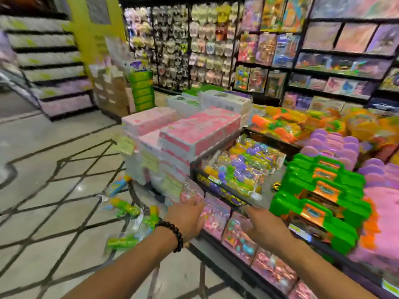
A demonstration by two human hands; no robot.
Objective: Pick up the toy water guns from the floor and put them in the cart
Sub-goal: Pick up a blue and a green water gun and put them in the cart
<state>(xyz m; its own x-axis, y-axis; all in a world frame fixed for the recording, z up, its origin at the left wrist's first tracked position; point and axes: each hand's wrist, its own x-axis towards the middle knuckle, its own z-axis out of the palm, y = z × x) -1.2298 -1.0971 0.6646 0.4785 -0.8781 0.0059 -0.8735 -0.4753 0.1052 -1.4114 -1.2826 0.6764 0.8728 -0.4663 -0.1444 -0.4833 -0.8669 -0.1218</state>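
While the picture is smeared by head motion, the water guns (126, 214) can be made out on the floor (54, 147): about four bagged yellow-green ones, lying loose at mixed angles just left of the display's corner, one more (117, 186) further back beside the stacked pink boxes (194, 134). They look dropped rather than set down, so each probably needs its own pick.

Left hand (185, 221), with a bead bracelet (172, 235) at the wrist, reaches forward with fingers loosely spread; it holds nothing I can confirm. It may be touching a clear packet at the display's corner; blur prevents a firm call. Right hand (265, 227) is also extended, fingers stretched toward the lower edge of the basket (218, 184) of bagged toys; empty as far as I can see, contact uncertain.

Judgement: no gun is picked up yet. The basket may be the cart; I cannot tell. Green toy cases (319, 195) stand just right of it.

Open room: bare tiled floor lies left of and in front of the guns, so a reach from the left is free. On the right, the display's low shelf edge (216, 242) and the box stack crowd the nearest guns; a thin metal frame (138, 199) seems to stand among them.
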